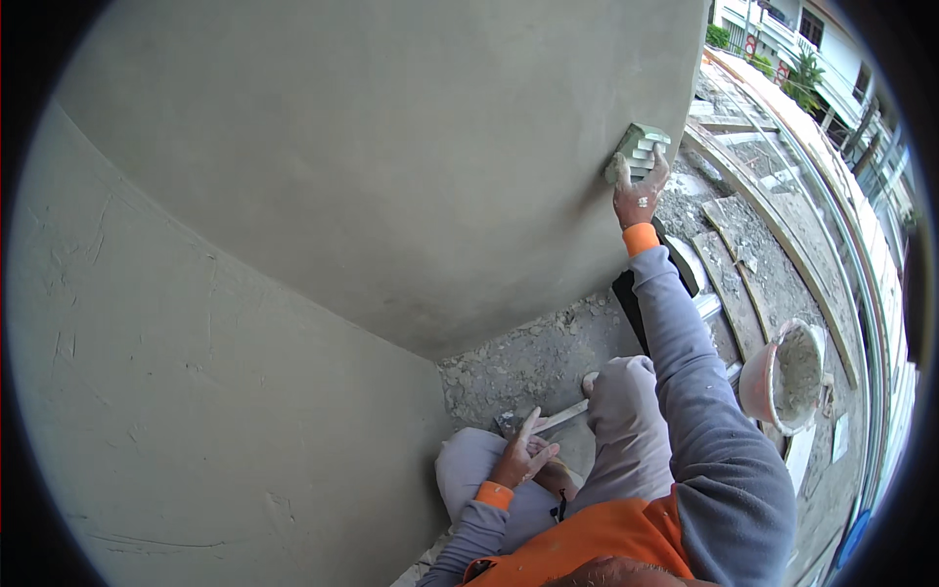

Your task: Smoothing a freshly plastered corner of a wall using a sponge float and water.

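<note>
Up at the right edge of the smooth grey plastered wall point(411, 176), my right hand point(641, 196) grips a pale green ridged block point(646, 145) like a plastering float. The block sits against the wall surface, its stepped side showing between my thumb and fingers. My left hand point(525, 458) is over my bent knee with its fingers spread and nothing in it. Just beyond that hand lies a tool with a pale handle point(562, 417); its dark flat end is partly hidden by my fingers. Grey plaster marks both hands.
A second plastered wall point(205, 391) meets the first at a corner on my left. Crumbled mortar point(528, 367) covers the floor there. To my right stands a whitish bucket point(759, 383) coated with mortar, near wooden planks point(782, 235) and rubble.
</note>
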Demonstrator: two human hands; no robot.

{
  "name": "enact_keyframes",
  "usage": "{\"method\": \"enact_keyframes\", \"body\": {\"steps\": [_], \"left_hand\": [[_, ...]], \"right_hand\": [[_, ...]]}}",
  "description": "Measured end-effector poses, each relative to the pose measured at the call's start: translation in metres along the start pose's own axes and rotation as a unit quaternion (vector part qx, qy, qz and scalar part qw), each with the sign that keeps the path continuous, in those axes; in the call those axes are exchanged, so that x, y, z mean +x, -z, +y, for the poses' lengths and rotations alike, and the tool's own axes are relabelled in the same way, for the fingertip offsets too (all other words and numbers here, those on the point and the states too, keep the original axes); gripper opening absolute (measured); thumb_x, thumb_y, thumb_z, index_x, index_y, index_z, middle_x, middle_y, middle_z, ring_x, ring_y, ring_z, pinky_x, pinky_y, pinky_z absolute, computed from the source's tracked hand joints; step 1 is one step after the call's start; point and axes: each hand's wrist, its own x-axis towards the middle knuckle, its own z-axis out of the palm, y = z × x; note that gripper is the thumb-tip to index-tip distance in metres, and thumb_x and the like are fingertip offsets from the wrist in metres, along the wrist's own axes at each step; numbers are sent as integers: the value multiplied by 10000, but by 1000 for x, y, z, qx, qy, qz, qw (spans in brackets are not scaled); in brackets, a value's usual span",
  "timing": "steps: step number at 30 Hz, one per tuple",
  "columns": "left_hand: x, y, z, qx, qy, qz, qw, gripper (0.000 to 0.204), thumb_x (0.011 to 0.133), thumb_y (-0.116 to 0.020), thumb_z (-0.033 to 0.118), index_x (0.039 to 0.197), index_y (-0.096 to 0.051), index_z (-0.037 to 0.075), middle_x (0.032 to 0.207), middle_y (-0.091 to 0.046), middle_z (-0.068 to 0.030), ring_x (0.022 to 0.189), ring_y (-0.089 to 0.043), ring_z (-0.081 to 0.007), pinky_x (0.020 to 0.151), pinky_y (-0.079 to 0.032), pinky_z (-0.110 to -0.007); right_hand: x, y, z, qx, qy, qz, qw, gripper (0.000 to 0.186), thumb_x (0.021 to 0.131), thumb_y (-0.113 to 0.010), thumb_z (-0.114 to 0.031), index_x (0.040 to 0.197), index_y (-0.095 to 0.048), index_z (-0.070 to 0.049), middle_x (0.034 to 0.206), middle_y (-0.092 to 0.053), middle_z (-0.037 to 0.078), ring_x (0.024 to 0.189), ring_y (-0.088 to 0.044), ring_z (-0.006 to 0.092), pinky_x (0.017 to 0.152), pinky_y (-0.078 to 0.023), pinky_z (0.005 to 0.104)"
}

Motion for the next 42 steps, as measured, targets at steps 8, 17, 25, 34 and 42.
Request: {"method": "enact_keyframes", "body": {"steps": [8, 17, 25, 34, 42], "left_hand": [[6, -3, 3, 29, -16, -4, 999, 869, 837, -761, 198, 1504, -238, 9, 1346, -491, -191, 862, -610, -128, 717, -523, -262], [-2, -1, -2, 34, -17, 1, 999, 861, 831, -765, 198, 1500, -254, 14, 1347, -494, -212, 839, -628, -137, 708, -537, -276], [11, -13, 9, 34, -36, -4, 999, 842, 825, -755, 126, 1493, -258, 3, 1318, -508, -223, 804, -624, -139, 702, -540, -271], [-1, -9, 14, 47, -29, 5, 998, 845, 841, -764, 211, 1502, -268, 33, 1319, -513, -199, 824, -603, -138, 786, -515, -285], [-7, 5, 7, 114, -70, 130, 982, 913, 850, -718, 434, 1495, -241, -2, 1441, -398, -278, 1330, -438, -352, 1075, -374, -415]], "right_hand": [[-28, 0, -55, -45, 302, -191, 933, 728, 686, -810, -326, 1335, -489, -242, 1158, -502, 185, 1031, -516, 373, 870, -425, 504], [152, -4, -134, 55, 183, 31, 981, 650, 810, -745, -351, 1348, -463, -119, 1091, -526, 190, 1013, -509, 365, 880, -443, 463], [-29, 27, 53, -56, 32, -133, 989, 715, 778, -755, -300, 1352, -399, -66, 1217, -473, 228, 1078, -499, 425, 957, -414, 507], [114, 2, -104, 16, 145, -17, 989, 644, 859, -707, -327, 1360, -429, -30, 1269, -502, 236, 1176, -477, 383, 1001, -395, 465], [-152, 58, 20, 11, -99, -260, 960, 694, 802, -766, -199, 1358, -393, -18, 1277, -479, 222, 1224, -486, 371, 1044, -397, 426]]}}
